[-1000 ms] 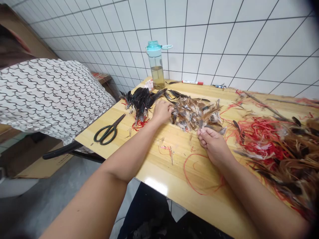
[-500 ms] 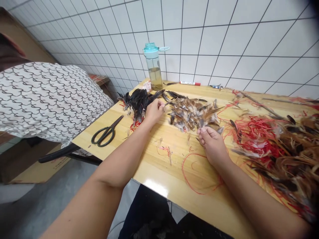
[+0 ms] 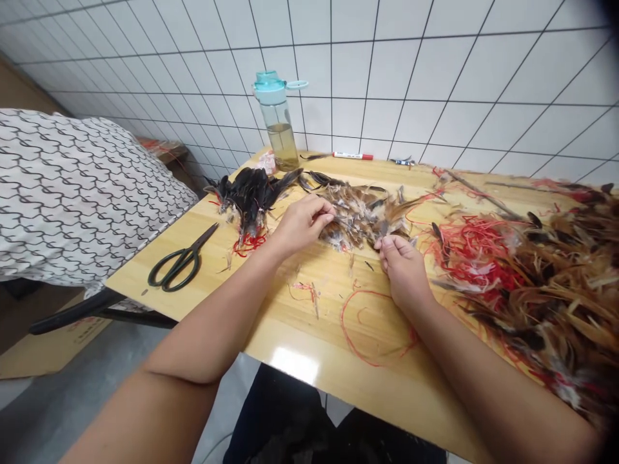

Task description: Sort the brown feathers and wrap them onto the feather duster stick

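A pile of brown and pale feathers (image 3: 355,206) lies on the wooden table between my hands. My left hand (image 3: 305,224) is at the pile's left edge, thumb and fingers pinched together; whatever is between them is too small to make out. At the pile's near right side my right hand (image 3: 403,263) is closed, with a dark feather end showing at its fingertips. Black feathers (image 3: 254,196) tied with red string (image 3: 250,242) form a bunch to the left. Black-handled scissors (image 3: 181,259) rest closer to the table's left edge.
A water bottle (image 3: 279,122) stands by the tiled wall, with a red-capped marker (image 3: 353,156) beside it. Red string (image 3: 483,251) and a large heap of brown feathers (image 3: 570,290) cover the right side. A person in a patterned top (image 3: 82,200) is at the left.
My left hand has moved right and nearer, from the pile's far left to its near left edge. My right hand stays by the pile. The view has shifted slightly right.
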Demonstrator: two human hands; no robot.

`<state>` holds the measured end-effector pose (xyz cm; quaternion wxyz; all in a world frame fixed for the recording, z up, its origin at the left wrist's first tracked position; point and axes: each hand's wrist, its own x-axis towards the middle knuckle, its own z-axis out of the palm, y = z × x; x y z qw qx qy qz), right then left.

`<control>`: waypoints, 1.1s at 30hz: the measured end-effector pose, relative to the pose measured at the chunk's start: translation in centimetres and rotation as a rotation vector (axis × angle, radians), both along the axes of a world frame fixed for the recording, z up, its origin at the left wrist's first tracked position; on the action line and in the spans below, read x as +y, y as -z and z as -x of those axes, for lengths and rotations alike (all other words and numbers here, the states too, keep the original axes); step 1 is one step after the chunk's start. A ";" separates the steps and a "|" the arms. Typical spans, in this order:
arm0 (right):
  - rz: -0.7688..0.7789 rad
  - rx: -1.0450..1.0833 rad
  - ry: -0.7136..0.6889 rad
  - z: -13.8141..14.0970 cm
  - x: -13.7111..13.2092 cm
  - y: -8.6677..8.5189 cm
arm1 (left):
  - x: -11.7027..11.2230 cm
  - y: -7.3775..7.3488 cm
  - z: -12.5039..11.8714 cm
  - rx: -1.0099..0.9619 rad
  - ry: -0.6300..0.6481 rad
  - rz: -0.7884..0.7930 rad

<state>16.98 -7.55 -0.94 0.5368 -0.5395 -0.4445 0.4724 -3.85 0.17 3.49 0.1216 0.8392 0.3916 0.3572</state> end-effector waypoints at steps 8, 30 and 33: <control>-0.094 -0.203 0.107 0.3 -0.1 0.2 | -1.0 -0.2 -0.7 0.089 0.146 -0.073; -0.160 -0.591 -0.105 0.0 0.5 0.2 | -2.5 0.6 -2.1 0.344 0.224 -0.313; -0.144 -0.580 -0.140 0.0 0.4 0.2 | -2.4 0.7 -2.1 0.358 0.210 -0.302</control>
